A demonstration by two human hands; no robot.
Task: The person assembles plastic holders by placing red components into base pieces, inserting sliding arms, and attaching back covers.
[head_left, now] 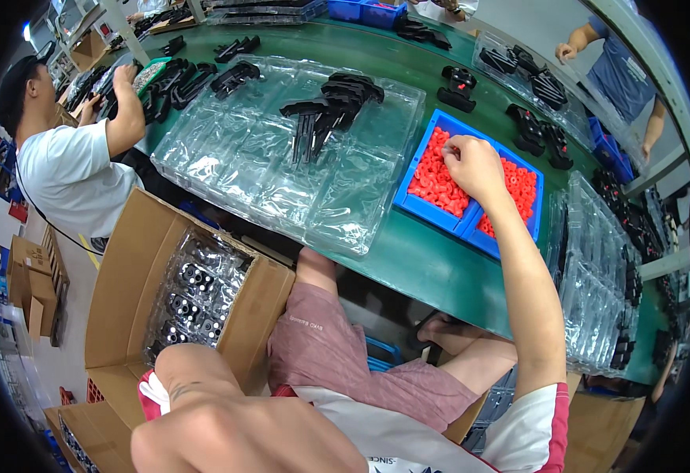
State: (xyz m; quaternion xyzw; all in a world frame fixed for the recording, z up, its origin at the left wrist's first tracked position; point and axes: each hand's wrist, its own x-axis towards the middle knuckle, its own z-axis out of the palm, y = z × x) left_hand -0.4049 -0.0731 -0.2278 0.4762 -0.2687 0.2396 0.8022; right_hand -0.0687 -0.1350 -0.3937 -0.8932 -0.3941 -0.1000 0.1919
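1. I see the red pieces heaped in the left blue bin, directly below the right hand. Whether the fingertips touch the pile, I cannot tell.
2. I read that hand as narrow: thumb and fingers are bunched, pointing left. I cannot tell whether a piece sits between them.
3. The bin's long axis runs away from the wearer, its far end leaning right. A right blue bin adjoins it, also filled with red pieces; the right forearm crosses over that one.
4. The right hand is clearly nearer. The left arm is bent close to my camera, and I cannot tell its hand's state.
5. Both bins rest on a green table. Left of them lies a clear tray bearing black parts; right, stacked clear trays.
6. Around the table, I see an open cardboard box at lower left and a seated co-worker beyond it.
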